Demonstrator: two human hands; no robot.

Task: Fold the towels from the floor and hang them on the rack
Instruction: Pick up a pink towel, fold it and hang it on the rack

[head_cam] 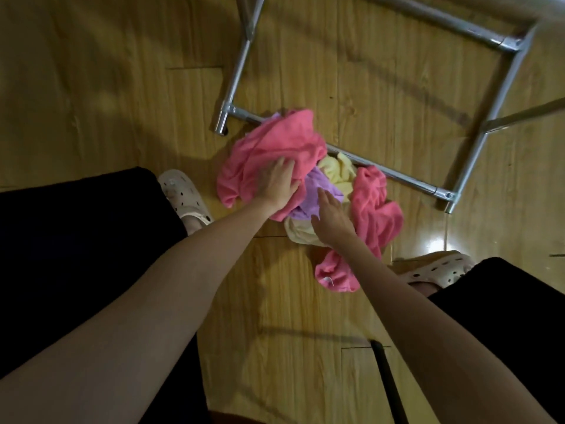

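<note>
A heap of crumpled towels lies on the wooden floor against the rack's base. My left hand (279, 182) grips a fold of the big pink towel (275, 142) at the heap's left. My right hand (331, 220) reaches in with straight fingers, touching the purple towel (318, 188) and a cream towel (298, 232). A yellow towel (337, 171) sits behind the purple one. A second pink towel (371, 209) trails down the right side toward my foot. The chrome rack (397, 175) shows only its lower bars and legs.
The rack's bottom bar runs diagonally behind the heap, with legs at left (221, 125) and right (449, 206). My feet in pale perforated clogs stand at either side (185, 197) (437, 270). A thin black bar (386, 381) lies on the floor near the bottom.
</note>
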